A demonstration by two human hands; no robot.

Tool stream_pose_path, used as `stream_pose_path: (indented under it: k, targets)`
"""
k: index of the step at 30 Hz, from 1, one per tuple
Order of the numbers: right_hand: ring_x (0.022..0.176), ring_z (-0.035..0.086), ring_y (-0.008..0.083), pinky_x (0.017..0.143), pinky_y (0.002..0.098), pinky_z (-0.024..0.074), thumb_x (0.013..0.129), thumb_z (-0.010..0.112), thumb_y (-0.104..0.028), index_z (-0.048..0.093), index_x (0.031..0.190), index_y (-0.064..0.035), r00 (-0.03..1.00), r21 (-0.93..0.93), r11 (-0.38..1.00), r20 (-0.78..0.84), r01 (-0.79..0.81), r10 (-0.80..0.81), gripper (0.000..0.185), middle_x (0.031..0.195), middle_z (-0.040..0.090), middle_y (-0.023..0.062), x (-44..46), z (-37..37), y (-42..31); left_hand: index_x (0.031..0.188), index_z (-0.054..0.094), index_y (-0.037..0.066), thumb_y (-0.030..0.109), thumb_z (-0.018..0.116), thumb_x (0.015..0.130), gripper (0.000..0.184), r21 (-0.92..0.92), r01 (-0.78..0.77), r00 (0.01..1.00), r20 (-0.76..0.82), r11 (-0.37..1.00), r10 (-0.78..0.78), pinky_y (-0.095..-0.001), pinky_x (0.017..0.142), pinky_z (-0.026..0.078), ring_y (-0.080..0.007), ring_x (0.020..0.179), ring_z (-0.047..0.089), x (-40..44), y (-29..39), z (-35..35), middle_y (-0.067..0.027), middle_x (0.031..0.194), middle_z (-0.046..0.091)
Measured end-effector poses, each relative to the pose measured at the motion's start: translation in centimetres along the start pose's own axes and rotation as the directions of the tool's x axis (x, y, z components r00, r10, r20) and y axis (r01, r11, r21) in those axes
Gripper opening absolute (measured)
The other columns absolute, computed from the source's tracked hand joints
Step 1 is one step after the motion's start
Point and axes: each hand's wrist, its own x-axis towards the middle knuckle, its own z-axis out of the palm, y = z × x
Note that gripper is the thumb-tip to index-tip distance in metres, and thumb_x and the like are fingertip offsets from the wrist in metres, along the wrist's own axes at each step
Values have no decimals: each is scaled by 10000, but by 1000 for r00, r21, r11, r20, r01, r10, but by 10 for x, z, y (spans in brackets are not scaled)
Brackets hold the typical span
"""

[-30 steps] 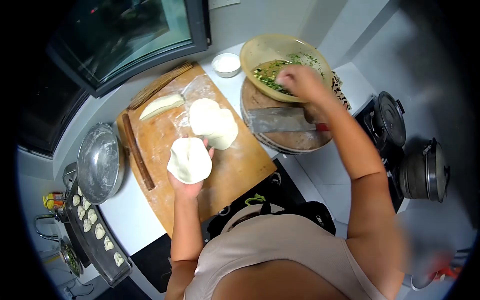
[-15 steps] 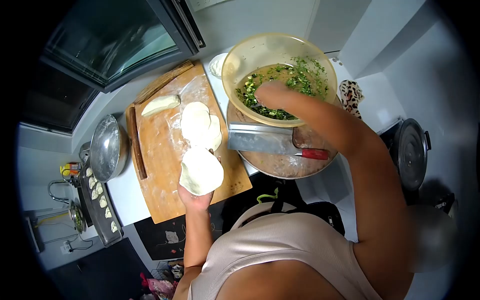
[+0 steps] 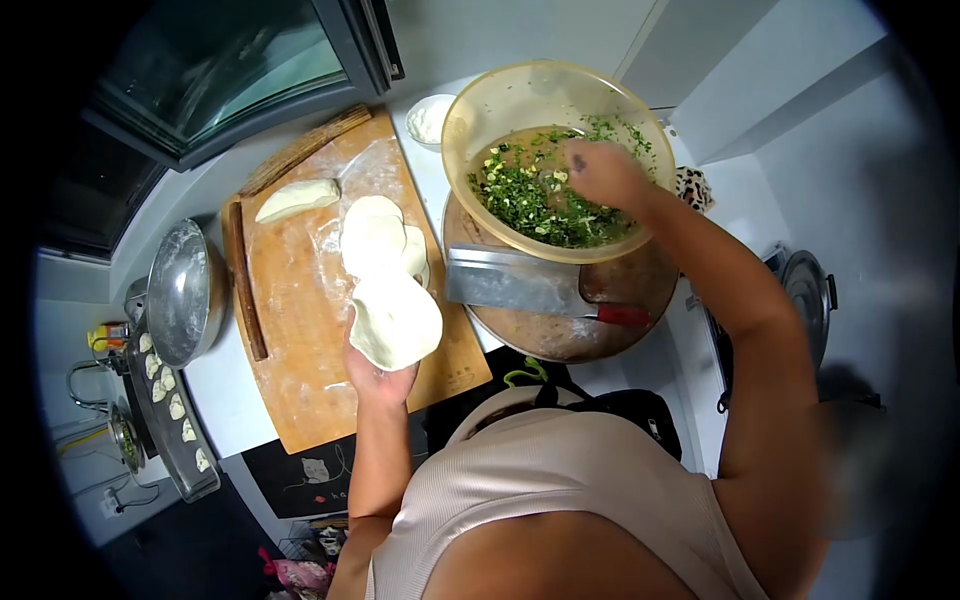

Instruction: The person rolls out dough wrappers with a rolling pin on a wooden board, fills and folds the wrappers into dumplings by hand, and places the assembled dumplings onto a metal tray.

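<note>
Nearest, the left hand (image 3: 382, 378) lies palm up and opened out beneath a dough round (image 3: 397, 322), its fingers mostly hidden. From that hand, stacked dough rounds (image 3: 374, 236) sit at 12 o'clock on the wooden board (image 3: 300, 330), with a cleaver (image 3: 510, 280) at 2 o'clock. Farther off, at 1 o'clock, the right hand (image 3: 605, 172) is inside the yellow bowl (image 3: 490, 95) by the chopped greens (image 3: 535, 205), fingers curled, though whether they grip anything I cannot tell.
</note>
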Motion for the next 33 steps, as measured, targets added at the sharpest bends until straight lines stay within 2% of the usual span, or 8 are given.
stream_pose_path:
  k: [5,11,14,17,23,26,29,33]
  targets:
    - [776,642,309,706,418,520,731,641,-139,653,801,-110,983,-42,993,141,-115,119,76,771,645,120,-19,-22,55,1339,437,16,330,370,981,481,-95,79,996,55,992,-74,-498,1064,359,-323,1231,494,14,-8,14,-162,1341,507]
    - [803,659,293,675,399,527,724,659,-133,645,801,-101,902,-513,858,362,-18,236,85,791,662,113,-31,-16,55,1365,407,19,355,377,973,516,-59,137,979,160,989,-126,-516,1085,325,-330,1251,475,28,-19,28,-164,1369,481]
    - [803,663,297,672,405,529,779,594,-114,645,871,-96,961,-567,814,273,128,39,107,808,665,125,-28,-21,46,1371,396,22,358,424,951,538,12,149,952,271,989,-146,-520,1079,334,-341,1253,469,29,-24,50,-177,1358,485]
    - [811,662,311,684,414,528,831,513,-103,637,946,-104,996,-455,886,21,86,-85,170,839,667,138,-11,-6,49,1364,398,24,343,491,919,555,77,120,960,244,990,-135,-516,1071,349,-349,1248,472,34,-26,57,-185,1338,498]
    - [863,641,335,767,453,495,875,475,-115,616,1013,-104,974,-263,943,42,-204,223,197,921,659,164,28,35,48,1316,458,44,286,561,877,512,123,57,995,80,991,-67,-520,1038,383,-328,1199,518,65,-44,58,-148,1311,533]
    - [894,638,330,790,446,487,874,511,-156,626,1039,-116,983,-152,984,146,-90,112,205,968,662,156,19,45,33,1310,467,50,290,546,879,500,80,73,994,79,994,-79,-517,1039,375,-323,1200,516,80,-51,55,-132,1314,536]
    - [839,646,325,717,437,499,854,586,-188,638,1008,-126,979,-6,1000,205,-7,8,174,872,669,116,6,53,17,1312,467,52,291,524,882,495,76,39,999,33,996,-42,-519,1048,363,-326,1209,508,81,-54,57,-125,1316,536]
    - [784,646,263,697,384,494,820,599,-111,673,985,-105,965,259,964,261,-66,-4,180,837,670,110,10,69,36,1318,453,36,293,480,894,497,95,5,1000,13,995,-6,-498,1058,362,-320,1216,502,79,-48,59,-132,1316,532]
